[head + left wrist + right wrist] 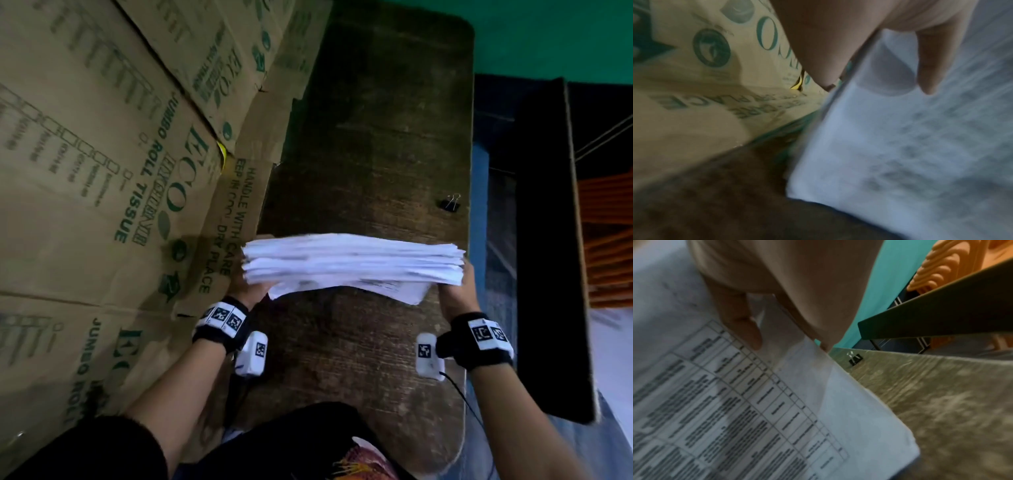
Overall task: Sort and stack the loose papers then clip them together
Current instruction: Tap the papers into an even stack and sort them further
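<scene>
A thick stack of white printed papers [352,260] stands on edge over the dark wooden table [370,137], held between my two hands. My left hand [251,291] grips the stack's left end, thumb on the near sheet [879,146]. My right hand [455,291] grips the right end; its thumb [740,321] presses the near printed page [735,410] with table lines. A black binder clip [451,202] lies alone on the table beyond the stack near the right edge, also visible as the binder clip [854,359] in the right wrist view.
Flattened brown cardboard boxes [102,171] printed in green lie along the table's left side. A dark bench or shelf [548,240] stands right of the table, with orange items [609,240] beyond it. A teal wall [548,34] is at the far end.
</scene>
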Demonstrator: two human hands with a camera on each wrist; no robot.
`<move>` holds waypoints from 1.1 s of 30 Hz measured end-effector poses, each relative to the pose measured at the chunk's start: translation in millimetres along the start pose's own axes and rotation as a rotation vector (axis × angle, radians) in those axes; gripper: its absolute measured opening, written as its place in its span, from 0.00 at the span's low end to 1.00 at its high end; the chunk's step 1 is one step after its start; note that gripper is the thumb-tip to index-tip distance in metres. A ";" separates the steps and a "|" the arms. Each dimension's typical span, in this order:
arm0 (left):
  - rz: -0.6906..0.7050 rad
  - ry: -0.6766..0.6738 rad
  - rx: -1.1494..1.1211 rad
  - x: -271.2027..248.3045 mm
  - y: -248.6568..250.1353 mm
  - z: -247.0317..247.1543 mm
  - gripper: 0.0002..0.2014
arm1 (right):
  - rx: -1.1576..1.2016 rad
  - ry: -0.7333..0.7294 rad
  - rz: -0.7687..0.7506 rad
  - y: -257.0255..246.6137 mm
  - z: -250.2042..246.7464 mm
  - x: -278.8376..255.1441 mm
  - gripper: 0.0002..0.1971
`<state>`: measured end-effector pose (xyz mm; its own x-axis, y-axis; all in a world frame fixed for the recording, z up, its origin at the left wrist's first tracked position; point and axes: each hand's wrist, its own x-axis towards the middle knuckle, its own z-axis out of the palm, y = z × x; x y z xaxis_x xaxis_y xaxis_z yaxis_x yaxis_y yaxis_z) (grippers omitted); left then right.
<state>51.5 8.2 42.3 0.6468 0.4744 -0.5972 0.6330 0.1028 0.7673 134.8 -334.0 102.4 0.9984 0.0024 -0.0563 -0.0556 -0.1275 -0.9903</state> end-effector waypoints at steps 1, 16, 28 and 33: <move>0.083 0.014 0.023 -2.0 9.5 6.3 0.34 | -0.010 0.005 -0.005 0.0 0.3 2.0 0.13; 0.990 -0.250 0.333 -88.3 128.9 45.8 0.41 | -0.358 -0.306 -0.379 -140.6 29.3 30.2 0.23; 0.701 -0.314 -0.264 -64.0 118.9 59.3 0.05 | -0.835 -0.227 -0.143 -96.5 -15.0 15.6 0.12; 0.628 -0.317 -0.368 -65.9 130.7 55.9 0.20 | 0.121 -0.067 -0.012 -71.5 -1.7 11.1 0.15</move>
<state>115.4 -58.5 168.8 0.9616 0.2736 -0.0222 -0.0364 0.2075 0.9776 149.9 -326.5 172.7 0.9963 0.0703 -0.0490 -0.0486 -0.0069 -0.9988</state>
